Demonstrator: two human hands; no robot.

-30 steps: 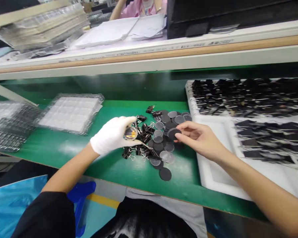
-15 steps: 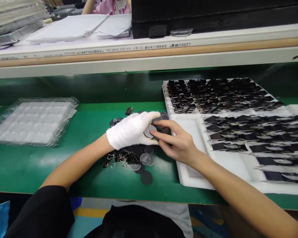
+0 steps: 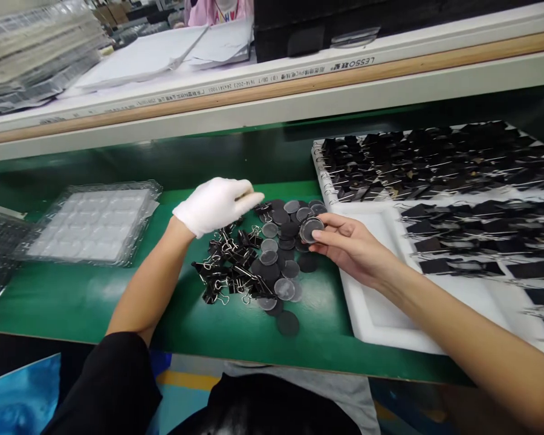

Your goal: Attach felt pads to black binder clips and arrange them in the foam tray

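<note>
My right hand pinches a round disc, clear-rimmed with a dark face, between thumb and fingers at the right side of a pile of discs. My left hand wears a white glove and hovers over the back of a heap of black binder clips. Its fingers are bent and slightly apart, with nothing visible between them. Loose clear discs and dark discs lie on the green table between the clip heap and the white foam tray.
At the right, foam trays hold rows of black pieces with clips. Clear plastic trays lie at the left. A shelf edge crosses behind, bearing papers and a black box. A person in pink is beyond.
My hands have come apart. My left hand has let go of the disc and moved left over the clips; my right hand keeps the disc and has moved right. The view has shifted slightly.
</note>
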